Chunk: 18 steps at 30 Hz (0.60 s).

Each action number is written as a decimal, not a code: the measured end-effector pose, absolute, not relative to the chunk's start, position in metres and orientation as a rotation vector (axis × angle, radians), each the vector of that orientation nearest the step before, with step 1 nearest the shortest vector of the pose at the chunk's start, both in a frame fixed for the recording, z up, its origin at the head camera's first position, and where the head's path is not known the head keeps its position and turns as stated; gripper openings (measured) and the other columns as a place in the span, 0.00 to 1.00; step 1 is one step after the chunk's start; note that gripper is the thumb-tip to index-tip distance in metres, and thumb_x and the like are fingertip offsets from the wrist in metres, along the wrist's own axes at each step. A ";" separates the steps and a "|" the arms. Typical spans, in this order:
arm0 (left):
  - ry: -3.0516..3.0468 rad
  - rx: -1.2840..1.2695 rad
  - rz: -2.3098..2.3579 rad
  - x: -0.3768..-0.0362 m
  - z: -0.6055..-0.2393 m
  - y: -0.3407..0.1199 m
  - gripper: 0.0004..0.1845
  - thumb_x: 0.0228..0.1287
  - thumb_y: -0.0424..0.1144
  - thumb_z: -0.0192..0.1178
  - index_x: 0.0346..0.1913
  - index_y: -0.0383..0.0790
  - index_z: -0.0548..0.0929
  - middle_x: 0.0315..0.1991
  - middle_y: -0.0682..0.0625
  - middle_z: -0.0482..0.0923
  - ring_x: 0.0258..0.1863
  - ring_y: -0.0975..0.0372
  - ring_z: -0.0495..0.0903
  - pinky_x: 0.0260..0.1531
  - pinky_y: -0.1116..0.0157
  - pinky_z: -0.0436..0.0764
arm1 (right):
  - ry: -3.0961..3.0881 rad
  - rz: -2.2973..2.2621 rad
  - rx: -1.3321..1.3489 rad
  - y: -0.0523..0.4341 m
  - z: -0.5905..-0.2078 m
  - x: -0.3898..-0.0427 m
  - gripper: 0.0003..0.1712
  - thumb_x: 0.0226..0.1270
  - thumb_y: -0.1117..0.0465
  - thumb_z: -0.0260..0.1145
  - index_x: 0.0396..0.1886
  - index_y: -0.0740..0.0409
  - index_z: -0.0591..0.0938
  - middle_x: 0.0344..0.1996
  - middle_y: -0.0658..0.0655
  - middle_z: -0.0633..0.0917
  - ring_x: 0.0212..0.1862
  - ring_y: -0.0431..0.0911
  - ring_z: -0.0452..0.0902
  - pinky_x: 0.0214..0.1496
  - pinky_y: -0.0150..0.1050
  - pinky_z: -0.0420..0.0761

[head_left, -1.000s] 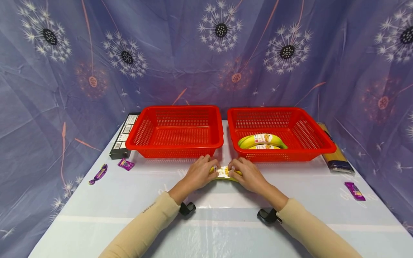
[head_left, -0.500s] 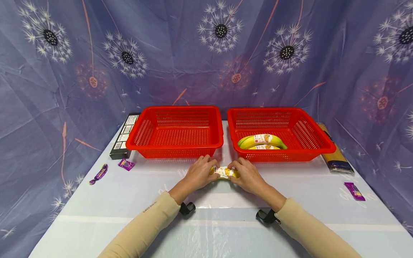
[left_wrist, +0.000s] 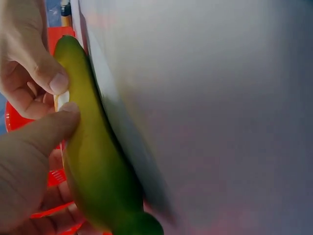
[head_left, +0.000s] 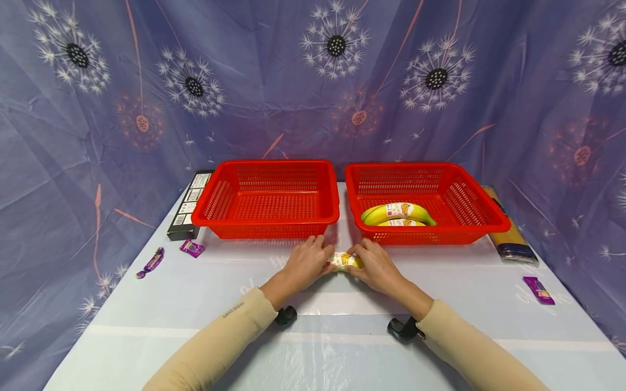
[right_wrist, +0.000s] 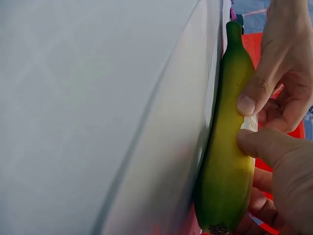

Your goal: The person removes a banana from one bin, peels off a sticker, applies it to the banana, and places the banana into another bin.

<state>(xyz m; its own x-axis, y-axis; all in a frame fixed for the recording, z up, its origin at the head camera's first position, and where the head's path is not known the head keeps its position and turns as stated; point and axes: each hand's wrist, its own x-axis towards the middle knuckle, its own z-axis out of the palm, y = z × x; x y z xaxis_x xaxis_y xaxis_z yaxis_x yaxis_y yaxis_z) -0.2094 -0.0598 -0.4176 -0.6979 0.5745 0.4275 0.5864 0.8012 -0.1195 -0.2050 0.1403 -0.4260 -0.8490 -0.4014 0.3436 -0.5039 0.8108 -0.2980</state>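
Note:
A yellow-green banana with a white label lies on the table just in front of the gap between two red baskets. My left hand grips its left end, and the thumb presses on its side. My right hand grips the right end, its thumb also on the peel. In the left wrist view the banana touches the table along its length. The right wrist view also shows the banana against the table. The right basket holds two labelled bananas.
The left red basket stands beside the right one. A black box lies at the far left and a long pasta packet at the far right. Purple sweets lie scattered on the pale blue table.
Both hands have drawn closer together over the banana, so less of it shows between them. The baskets and other items have not moved.

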 end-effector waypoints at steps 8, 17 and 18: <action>-2.585 -0.842 -0.011 -0.212 -0.416 -0.057 0.19 0.52 0.60 0.65 0.34 0.50 0.78 0.33 0.51 0.77 0.32 0.59 0.75 0.22 0.65 0.77 | -2.703 0.534 0.738 0.141 -0.425 -0.204 0.19 0.47 0.54 0.76 0.38 0.55 0.81 0.30 0.50 0.73 0.33 0.42 0.65 0.34 0.34 0.63; -2.656 -0.928 -0.099 -0.213 -0.411 -0.060 0.14 0.55 0.53 0.65 0.36 0.46 0.82 0.35 0.52 0.77 0.33 0.59 0.75 0.29 0.65 0.78 | -2.695 0.522 0.730 0.141 -0.426 -0.203 0.19 0.47 0.56 0.76 0.37 0.56 0.81 0.31 0.52 0.74 0.33 0.44 0.65 0.35 0.35 0.63; -2.666 -0.942 -0.119 -0.213 -0.410 -0.062 0.13 0.55 0.50 0.65 0.37 0.45 0.83 0.35 0.51 0.78 0.34 0.60 0.75 0.32 0.65 0.78 | -2.698 0.518 0.725 0.141 -0.426 -0.203 0.19 0.47 0.56 0.76 0.37 0.56 0.80 0.31 0.52 0.74 0.33 0.44 0.65 0.35 0.34 0.63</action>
<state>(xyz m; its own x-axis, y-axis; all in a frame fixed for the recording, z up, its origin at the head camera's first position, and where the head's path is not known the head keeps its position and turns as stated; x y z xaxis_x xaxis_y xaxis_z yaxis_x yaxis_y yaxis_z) -0.2126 -0.0619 -0.4100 -0.7358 0.5990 0.3158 0.6248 0.7804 -0.0244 -0.2030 0.1407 -0.4255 -0.8281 -0.4198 0.3716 -0.5275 0.8079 -0.2628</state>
